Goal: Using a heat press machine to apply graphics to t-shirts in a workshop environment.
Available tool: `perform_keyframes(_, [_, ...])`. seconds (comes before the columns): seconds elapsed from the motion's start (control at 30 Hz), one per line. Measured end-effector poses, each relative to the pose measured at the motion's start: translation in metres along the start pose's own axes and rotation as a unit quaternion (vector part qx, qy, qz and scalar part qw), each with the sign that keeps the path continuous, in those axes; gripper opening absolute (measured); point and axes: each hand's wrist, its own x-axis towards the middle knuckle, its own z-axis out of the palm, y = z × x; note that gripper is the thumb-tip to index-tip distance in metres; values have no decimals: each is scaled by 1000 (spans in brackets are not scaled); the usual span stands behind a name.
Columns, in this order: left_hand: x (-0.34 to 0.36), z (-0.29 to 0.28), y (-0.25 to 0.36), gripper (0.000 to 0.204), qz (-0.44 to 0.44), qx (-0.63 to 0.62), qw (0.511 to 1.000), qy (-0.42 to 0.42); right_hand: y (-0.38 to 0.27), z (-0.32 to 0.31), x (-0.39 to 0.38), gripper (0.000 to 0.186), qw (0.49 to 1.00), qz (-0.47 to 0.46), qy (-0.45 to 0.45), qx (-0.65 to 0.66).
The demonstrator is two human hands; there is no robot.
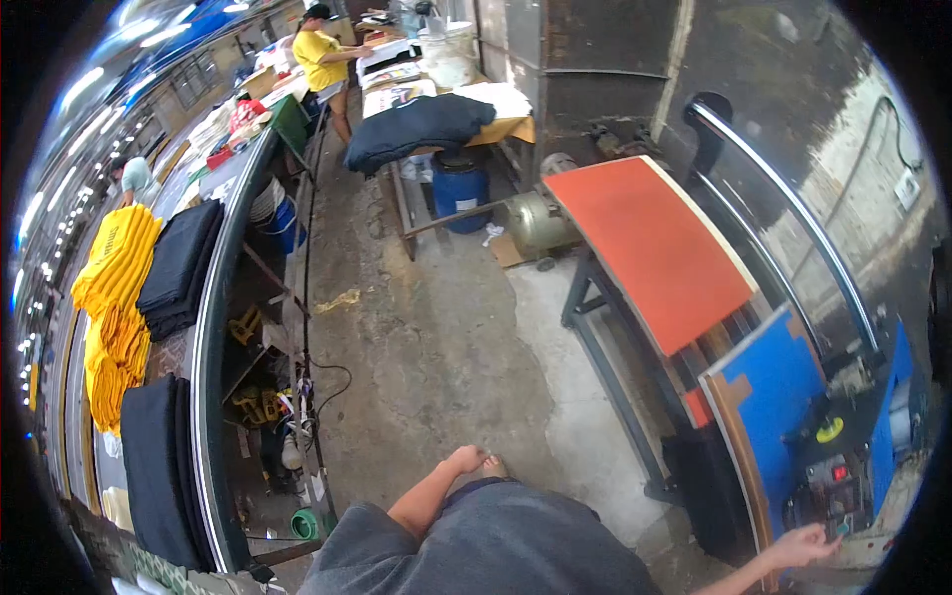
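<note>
My left hand (466, 459) hangs in front of my body, fingers curled in, with nothing visible in it. Far to the right, my right hand (801, 547) reaches to the front of a dark control box (831, 488) on a machine. Its fingers are bent together beside a small green knob or button (844, 528); whether they grip it is too small to make out. On the box sit a lit red switch (840, 473) and a round yellow-green dial (830, 429). Next to it lies a blue board (769, 387) with brown edges.
An orange-red flat platen (645, 248) on a metal frame stands ahead right, beside curved chrome rails (793, 203). On the left, a long table holds folded black cloth (159, 466) and yellow garments (114, 258). A person in yellow (319, 61) works at a far table; a blue drum (459, 193) stands under it.
</note>
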Motion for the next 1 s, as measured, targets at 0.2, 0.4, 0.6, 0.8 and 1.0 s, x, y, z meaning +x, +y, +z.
perform_keyframes(0.2, [15, -42, -58, 38, -29, -48, 998, 31, -118, 9, -17, 38, 992, -87, 78, 53])
perform_keyframes(0.4, [33, -88, -98, 37, -85, -79, 992, 45, -271, 72, -63, 33, 972, -57, -41, 225])
perform_keyframes(0.6, [51, -144, -116, 34, -124, -291, 945, 88, -408, 163, -143, 28, 910, -93, -221, 337])
perform_keyframes(0.8, [91, -244, -137, 26, -187, -512, 827, 136, -570, 251, -215, 24, 851, -106, -276, 434])
perform_keyframes(1.0, [139, -379, -152, 25, -133, -608, 756, 203, -762, 276, -275, 20, 750, -73, -374, 540])
